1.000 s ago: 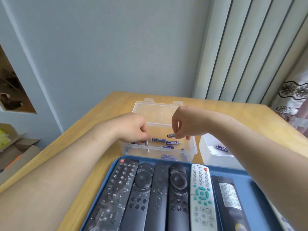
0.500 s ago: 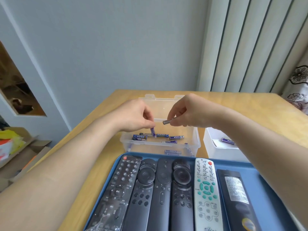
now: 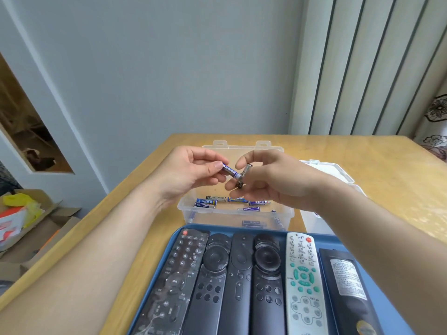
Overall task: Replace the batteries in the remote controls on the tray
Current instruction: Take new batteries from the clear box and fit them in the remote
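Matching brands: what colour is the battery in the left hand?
The battery is blue with a silver end; head view.

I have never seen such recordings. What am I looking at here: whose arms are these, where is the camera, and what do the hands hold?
There is no machine: these are a person's two bare arms. One camera, worn on the person's head, looks down at them, so every picture shares that view. On the wooden table stands a clear plastic box with loose batteries, and nearer lies a blue tray with six remote controls side by side. The left hand pinches a blue battery; the right hand pinches a grey battery. Both are held above the box.
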Demonstrator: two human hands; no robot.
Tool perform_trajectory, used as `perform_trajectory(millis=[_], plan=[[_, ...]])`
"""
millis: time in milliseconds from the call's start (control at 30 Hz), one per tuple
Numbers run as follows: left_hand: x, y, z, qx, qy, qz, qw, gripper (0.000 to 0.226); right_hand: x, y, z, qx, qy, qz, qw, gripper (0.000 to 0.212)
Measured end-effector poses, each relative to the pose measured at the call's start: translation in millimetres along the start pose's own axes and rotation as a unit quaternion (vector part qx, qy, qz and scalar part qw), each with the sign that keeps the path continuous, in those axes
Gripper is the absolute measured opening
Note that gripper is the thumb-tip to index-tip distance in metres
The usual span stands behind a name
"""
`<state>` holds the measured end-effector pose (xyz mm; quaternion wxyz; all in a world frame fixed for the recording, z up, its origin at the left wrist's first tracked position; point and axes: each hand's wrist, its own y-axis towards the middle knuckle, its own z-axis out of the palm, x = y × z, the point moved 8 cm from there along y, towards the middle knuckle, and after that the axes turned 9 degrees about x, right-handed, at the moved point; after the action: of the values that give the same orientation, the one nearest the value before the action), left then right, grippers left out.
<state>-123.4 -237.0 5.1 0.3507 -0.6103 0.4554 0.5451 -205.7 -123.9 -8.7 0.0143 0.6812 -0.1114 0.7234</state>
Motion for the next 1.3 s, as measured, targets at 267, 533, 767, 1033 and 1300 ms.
perform_trajectory(millis=[267,533,767,1033,1300], plan=[[-3.0,7.0,4.2,0.009,0.181,-0.017,0.983,0.007,9.7,-4.4,-16.2,-0.052,-0.213,0.014,0.976,0.016],[18.5,22.9,34.3,0.175,0.501,-0.128,0.838,0.003,14.1,1.5,-18.3,-0.010,-0.527,0.052,0.848,0.004],[26.8,37.7,79.9,0.264,0.558,-0.110,0.779,0.027,14.3,6.4,-25.3,-0.040,-0.605,0.056,0.793,0.006],[22.4,44.2,68.1,0.214,0.590,-0.072,0.775,0.018,16.8,0.6,-31.7,-0.072,-0.599,0.046,0.796,0.008],[2.7,28.6,20.7,0.195,0.630,-0.115,0.743,0.016,15.0,2.2,-27.6,-0.064,-0.610,0.068,0.787,0.021]])
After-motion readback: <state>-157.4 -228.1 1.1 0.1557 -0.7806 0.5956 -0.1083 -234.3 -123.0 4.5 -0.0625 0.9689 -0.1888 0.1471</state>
